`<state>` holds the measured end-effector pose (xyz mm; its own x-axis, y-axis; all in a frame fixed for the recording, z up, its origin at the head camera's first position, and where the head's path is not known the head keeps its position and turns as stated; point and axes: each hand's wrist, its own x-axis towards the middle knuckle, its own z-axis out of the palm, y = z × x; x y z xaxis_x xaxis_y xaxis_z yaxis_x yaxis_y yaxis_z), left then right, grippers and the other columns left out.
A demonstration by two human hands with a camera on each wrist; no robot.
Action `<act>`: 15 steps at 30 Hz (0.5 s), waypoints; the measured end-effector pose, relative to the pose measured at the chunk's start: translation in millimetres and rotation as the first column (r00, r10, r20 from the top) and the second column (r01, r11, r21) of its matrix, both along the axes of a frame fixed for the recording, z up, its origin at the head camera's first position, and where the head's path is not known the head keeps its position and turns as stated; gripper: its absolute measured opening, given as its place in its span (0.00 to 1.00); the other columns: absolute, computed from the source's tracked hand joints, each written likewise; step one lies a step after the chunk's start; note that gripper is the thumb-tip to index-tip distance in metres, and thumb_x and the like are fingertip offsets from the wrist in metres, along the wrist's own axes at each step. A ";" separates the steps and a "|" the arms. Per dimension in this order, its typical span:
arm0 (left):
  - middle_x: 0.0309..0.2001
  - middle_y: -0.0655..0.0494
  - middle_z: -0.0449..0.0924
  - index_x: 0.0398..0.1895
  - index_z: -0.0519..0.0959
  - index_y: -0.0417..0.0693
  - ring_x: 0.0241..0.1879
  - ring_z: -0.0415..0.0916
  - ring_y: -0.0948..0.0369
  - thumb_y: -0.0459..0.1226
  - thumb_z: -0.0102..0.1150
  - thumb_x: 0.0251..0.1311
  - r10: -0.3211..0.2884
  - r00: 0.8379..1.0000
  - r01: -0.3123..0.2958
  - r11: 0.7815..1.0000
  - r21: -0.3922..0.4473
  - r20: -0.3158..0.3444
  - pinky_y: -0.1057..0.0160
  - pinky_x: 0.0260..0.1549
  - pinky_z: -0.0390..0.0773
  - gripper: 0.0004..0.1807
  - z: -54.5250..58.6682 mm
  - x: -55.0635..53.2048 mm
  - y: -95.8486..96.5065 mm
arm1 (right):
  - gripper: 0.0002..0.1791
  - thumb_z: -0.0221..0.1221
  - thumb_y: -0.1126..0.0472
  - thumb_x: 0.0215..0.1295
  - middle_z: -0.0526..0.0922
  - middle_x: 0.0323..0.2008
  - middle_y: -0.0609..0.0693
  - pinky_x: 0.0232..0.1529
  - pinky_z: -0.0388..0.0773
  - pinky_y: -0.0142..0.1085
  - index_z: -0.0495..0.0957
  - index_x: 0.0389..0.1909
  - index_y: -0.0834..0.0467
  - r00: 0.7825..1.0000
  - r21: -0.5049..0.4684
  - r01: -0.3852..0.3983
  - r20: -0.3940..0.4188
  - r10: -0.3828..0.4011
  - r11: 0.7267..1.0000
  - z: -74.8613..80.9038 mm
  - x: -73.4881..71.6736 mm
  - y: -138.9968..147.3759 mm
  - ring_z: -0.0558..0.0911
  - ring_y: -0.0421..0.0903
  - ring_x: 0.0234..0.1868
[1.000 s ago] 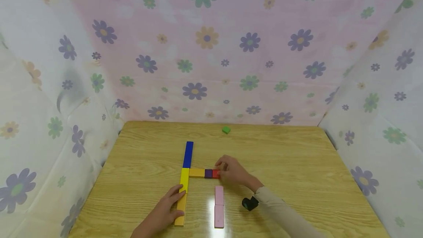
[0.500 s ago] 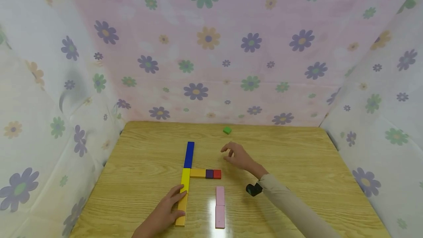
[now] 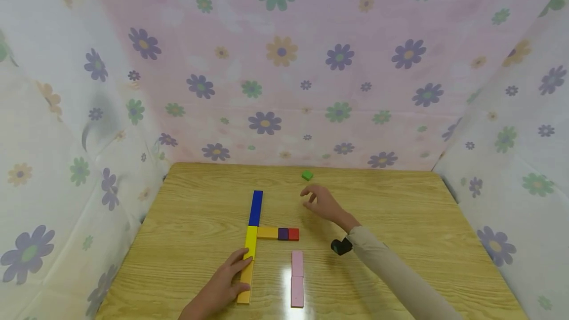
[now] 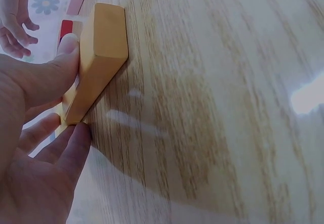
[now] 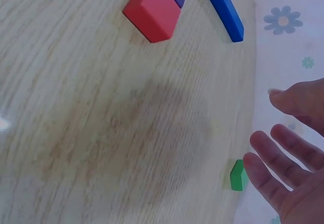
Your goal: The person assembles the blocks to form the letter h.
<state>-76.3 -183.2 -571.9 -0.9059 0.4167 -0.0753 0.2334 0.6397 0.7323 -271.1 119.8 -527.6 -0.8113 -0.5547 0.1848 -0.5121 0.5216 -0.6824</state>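
My left hand [image 3: 221, 284] rests along the left side of a line of blocks. Its fingertips touch the joint between a yellow block [image 3: 251, 237] and an orange block [image 3: 247, 274], and its thumb lies on the orange one. A blue block [image 3: 255, 208] continues this line at the far end. From the yellow block a row runs right: an orange block [image 3: 267, 233], a purple cube [image 3: 283, 234] and a red cube [image 3: 293, 234]. My right hand [image 3: 325, 204] hovers beyond the red cube, fingers loosely bent and holding nothing. The green block [image 5: 237, 175] lies past its fingertips.
Two pink blocks [image 3: 297, 276] lie end to end below the red cube. At my right wrist a black camera [image 3: 341, 247] is strapped on. Flowered cloth [image 3: 284, 78] walls the wooden table [image 3: 391, 206] at the back and sides.
My right hand has let go of the red cube and moved up and slightly right, toward the green block. The red cube stays against the purple one. My left hand has kept its place.
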 end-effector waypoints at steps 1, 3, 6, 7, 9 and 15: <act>0.69 0.46 0.55 0.65 0.68 0.39 0.67 0.56 0.44 0.43 0.62 0.59 0.002 1.000 -0.002 1.000 0.001 0.000 0.45 0.58 0.65 0.32 0.0 0.0 -0.1 | 0.11 0.62 0.71 0.59 0.77 0.44 0.58 0.32 0.78 0.37 0.78 0.43 0.66 1.000 0.000 0.008 -0.003 -0.008 1.000 -0.3 -2.3 0.2 0.79 0.49 0.33; 0.69 0.46 0.55 0.65 0.68 0.39 0.67 0.55 0.44 0.42 0.62 0.59 0.005 1.000 -0.005 1.000 0.003 0.000 0.44 0.58 0.65 0.32 -0.7 0.1 -0.2 | 0.11 0.62 0.71 0.59 0.77 0.45 0.57 0.33 0.78 0.38 0.78 0.44 0.64 1.000 -0.001 0.027 -0.004 -0.027 1.000 -1.2 -6.3 0.8 0.79 0.50 0.34; 0.70 0.47 0.55 0.65 0.68 0.40 0.67 0.55 0.45 0.43 0.62 0.59 0.009 1.000 -0.009 1.000 0.005 -0.002 0.44 0.58 0.64 0.32 -2.7 0.0 -0.4 | 0.12 0.62 0.70 0.59 0.77 0.46 0.57 0.34 0.79 0.40 0.78 0.45 0.63 0.998 -0.003 0.057 0.001 -0.057 0.998 -2.4 -11.8 1.7 0.79 0.51 0.36; 0.70 0.47 0.55 0.65 0.68 0.40 0.67 0.55 0.45 0.43 0.62 0.59 0.010 1.000 -0.010 1.000 0.006 -0.004 0.44 0.58 0.64 0.32 -3.5 0.0 -0.5 | 0.13 0.63 0.69 0.59 0.77 0.46 0.57 0.35 0.79 0.41 0.78 0.45 0.63 0.998 -0.003 0.066 0.003 -0.066 0.998 -2.5 -13.3 1.8 0.79 0.51 0.36; 0.70 0.48 0.55 0.65 0.68 0.40 0.67 0.55 0.45 0.43 0.62 0.59 0.012 1.000 -0.012 1.000 0.012 -0.007 0.44 0.58 0.64 0.32 -4.3 0.3 -0.6 | 0.14 0.63 0.69 0.58 0.77 0.46 0.57 0.36 0.79 0.42 0.77 0.46 0.64 0.996 -0.009 0.082 0.019 -0.082 0.997 -2.0 -15.3 1.8 0.79 0.52 0.37; 0.70 0.49 0.56 0.65 0.69 0.41 0.67 0.55 0.45 0.43 0.63 0.58 0.016 1.000 -0.016 1.000 0.022 -0.011 0.45 0.58 0.65 0.32 -5.8 0.5 -1.6 | 0.17 0.62 0.70 0.59 0.75 0.48 0.64 0.34 0.79 0.43 0.76 0.50 0.67 0.994 -0.008 0.098 0.048 -0.098 0.995 -4.1 -21.2 2.0 0.78 0.54 0.38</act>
<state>-75.8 -184.8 -577.8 -0.9134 0.4032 -0.0563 0.2313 0.6276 0.7434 -292.3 121.8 -531.7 -0.8695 -0.4706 0.1502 -0.4262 0.5608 -0.7099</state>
